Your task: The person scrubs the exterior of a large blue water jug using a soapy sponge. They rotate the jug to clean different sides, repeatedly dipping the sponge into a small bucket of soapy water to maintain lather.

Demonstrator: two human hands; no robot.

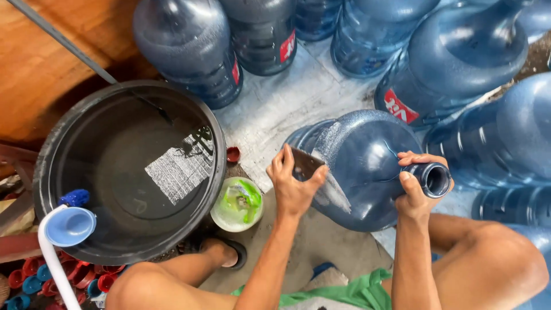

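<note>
The big blue water jug (367,166) lies on its side on the floor, soapy foam streaking only part of its shoulder — scrubbing looks partly done. The left hand (294,182) has its fingers clamped on a dark scrub pad (304,163) pressed to the jug; the right hand (414,186) wraps the neck, near the dark water tub (51,166).

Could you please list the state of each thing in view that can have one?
Water jug: lying on its side, uncapped, soapy.
Scrub pad: pressed to the jug by the left hand.
Right hand: gripping the jug's neck.
Black tub: filled with water.
White bowl: upright, green liquid inside.
Blue funnel: upright on the tub's rim.
</note>
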